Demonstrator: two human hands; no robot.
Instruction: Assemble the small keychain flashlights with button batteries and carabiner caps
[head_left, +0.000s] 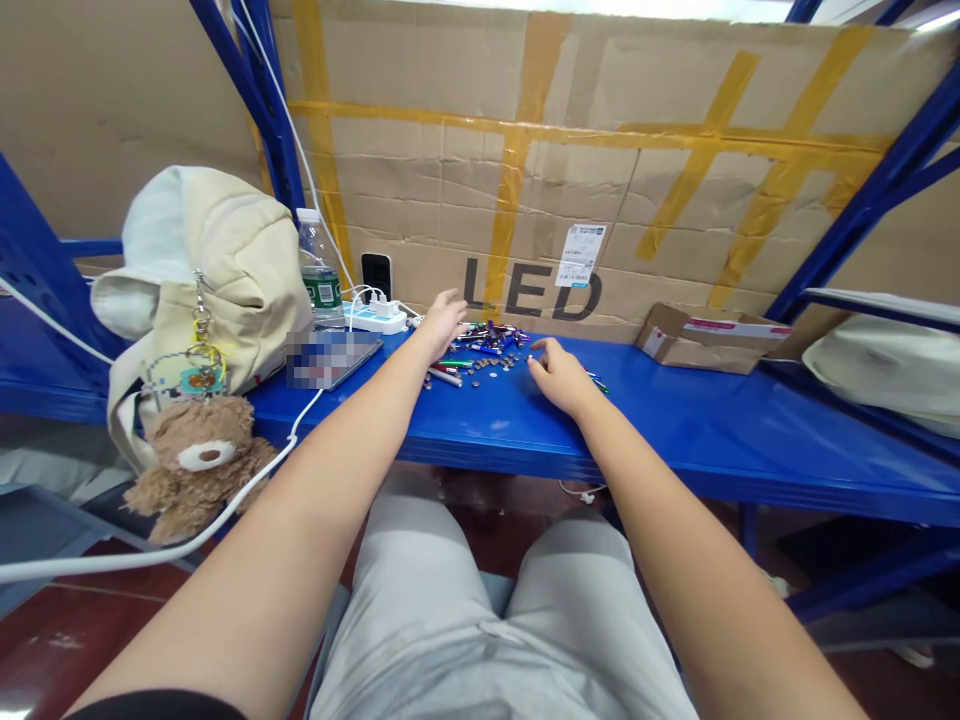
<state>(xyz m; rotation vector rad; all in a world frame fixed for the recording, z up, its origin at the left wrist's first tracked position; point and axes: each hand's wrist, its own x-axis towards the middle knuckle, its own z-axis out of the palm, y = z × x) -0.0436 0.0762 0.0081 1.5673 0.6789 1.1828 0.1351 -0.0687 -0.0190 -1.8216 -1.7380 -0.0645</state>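
Reaching forward, left hand (442,323) and right hand (559,375) lie open and apart, flanking scattered small parts (487,362).

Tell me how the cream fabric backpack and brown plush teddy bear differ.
The cream fabric backpack is far larger than the brown plush teddy bear. The backpack is smooth and pale; the bear shaggy, with a white muzzle. The backpack rests on the blue steel shelf; the bear sits lower. Both are soft.
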